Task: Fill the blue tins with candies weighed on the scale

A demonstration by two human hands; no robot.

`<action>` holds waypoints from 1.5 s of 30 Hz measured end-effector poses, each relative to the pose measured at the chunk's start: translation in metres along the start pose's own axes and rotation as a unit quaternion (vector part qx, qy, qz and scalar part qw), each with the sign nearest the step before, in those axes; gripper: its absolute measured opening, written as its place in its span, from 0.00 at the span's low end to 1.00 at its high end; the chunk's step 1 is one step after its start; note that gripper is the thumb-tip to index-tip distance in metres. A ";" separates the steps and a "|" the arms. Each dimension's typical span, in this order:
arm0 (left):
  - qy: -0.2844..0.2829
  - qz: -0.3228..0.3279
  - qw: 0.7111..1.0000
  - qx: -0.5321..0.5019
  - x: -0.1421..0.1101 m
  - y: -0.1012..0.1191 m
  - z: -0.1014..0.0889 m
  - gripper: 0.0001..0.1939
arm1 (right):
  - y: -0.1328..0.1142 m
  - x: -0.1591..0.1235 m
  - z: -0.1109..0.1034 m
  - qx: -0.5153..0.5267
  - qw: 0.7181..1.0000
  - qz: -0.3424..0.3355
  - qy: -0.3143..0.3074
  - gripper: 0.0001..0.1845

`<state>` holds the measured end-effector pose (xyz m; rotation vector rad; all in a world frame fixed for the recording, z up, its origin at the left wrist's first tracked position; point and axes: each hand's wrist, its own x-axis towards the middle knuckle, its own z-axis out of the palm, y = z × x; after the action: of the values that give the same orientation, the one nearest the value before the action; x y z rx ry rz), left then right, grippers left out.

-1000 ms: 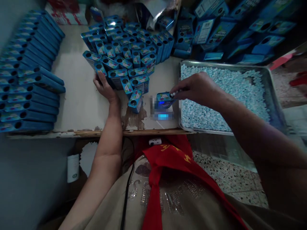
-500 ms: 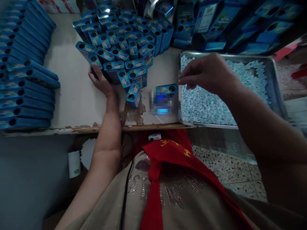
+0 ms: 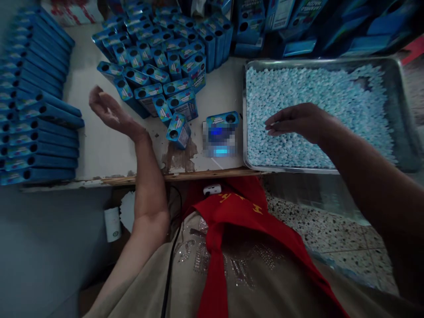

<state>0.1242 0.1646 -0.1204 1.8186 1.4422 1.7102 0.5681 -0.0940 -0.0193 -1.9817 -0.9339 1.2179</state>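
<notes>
One left hand (image 3: 113,115) is loosely spread over the worktop (image 3: 99,152) while the right hand (image 3: 296,118), its hold indiscernible, reaches over the pellets (image 3: 331,88) in a tray (image 3: 404,137) right of the blue box (image 3: 217,120), presumably gathering, which calls next for a light pinch.

Left fingers (image 3: 96,100) loosely extended over tabletop (image 3: 99,157); clustered blue boxes (image 3: 175,86) just right of them, rows of boxes (image 3: 49,150) to their left. Right fingers (image 3: 281,115) over pale-blue pellets (image 3: 331,92) in metal tray (image 3: 397,106); lone blue box (image 3: 221,119) stands left of these fingers.
</notes>
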 end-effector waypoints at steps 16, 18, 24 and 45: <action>-0.263 0.289 0.918 0.070 -0.094 0.151 0.011 0.28 | -0.068 0.015 0.048 -0.111 0.945 -0.279 -0.129 0.12; -0.288 0.239 0.923 0.084 -0.094 0.149 0.009 0.30 | -0.072 0.023 0.057 -0.136 0.941 -0.287 -0.121 0.11; -0.324 0.207 0.916 0.112 -0.088 0.156 0.004 0.34 | -0.081 0.026 0.052 -0.139 0.947 -0.268 -0.108 0.15; -0.373 0.141 0.882 0.250 -0.088 0.194 -0.182 0.24 | -0.114 0.027 0.185 -0.429 0.783 -0.418 -0.169 0.10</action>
<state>0.0740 -0.0723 0.0213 2.6456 1.3569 0.5444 0.3801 0.0181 -0.0112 -1.5055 -2.5547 0.6271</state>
